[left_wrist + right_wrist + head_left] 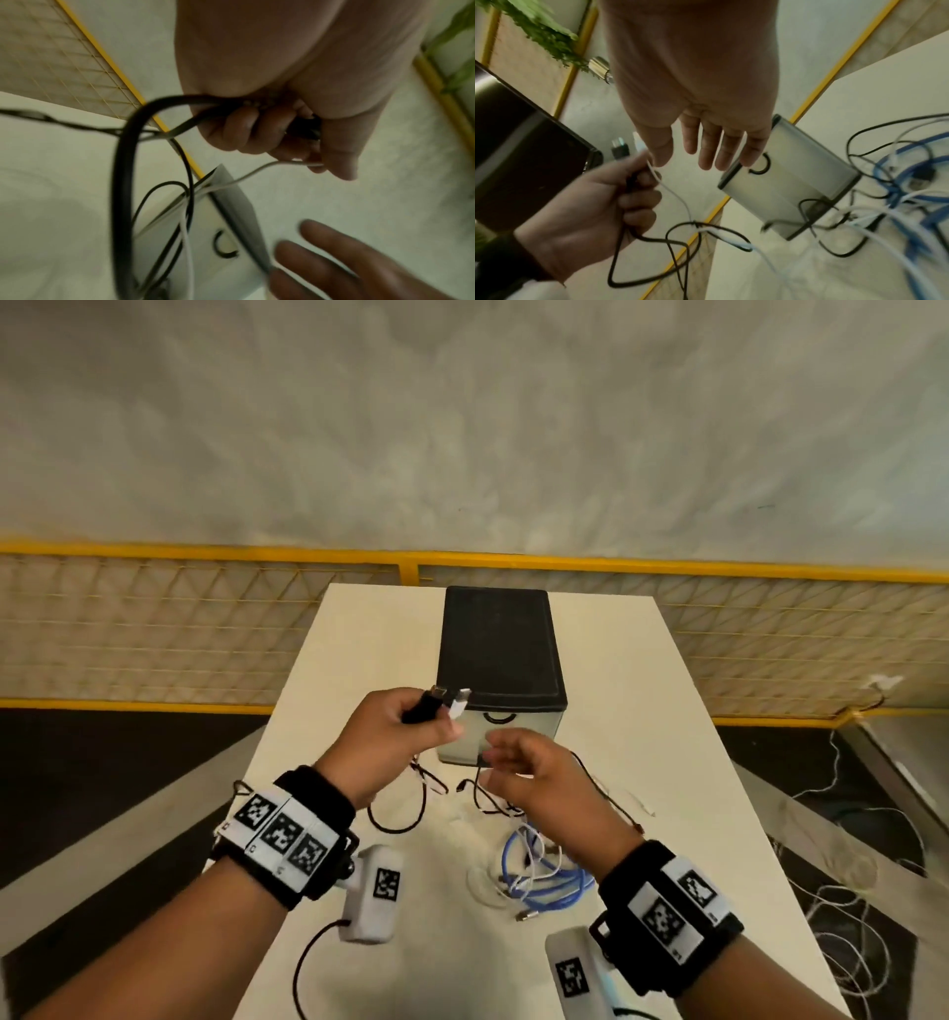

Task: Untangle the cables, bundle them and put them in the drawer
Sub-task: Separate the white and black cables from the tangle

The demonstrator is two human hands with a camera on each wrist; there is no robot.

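Observation:
My left hand (405,726) is raised above the table and grips a black plug (429,703) and a white plug (458,701), their ends sticking up. Black cable (123,182) and thin white cable (244,176) hang from that fist down to the table. My right hand (518,762) hovers just to the right with fingers (706,146) straight and spread, holding nothing. Behind both hands stands the small drawer unit (500,649), black on top, its grey drawer front (790,178) closed with a curved black handle (759,166). A tangle of blue, white and black cables (544,870) lies on the table.
The white table (642,701) is narrow, with dark floor on both sides. A yellow mesh fence (205,618) runs behind it. More white wires (842,906) lie on the floor to the right. A black cable loop (400,809) lies below my left wrist.

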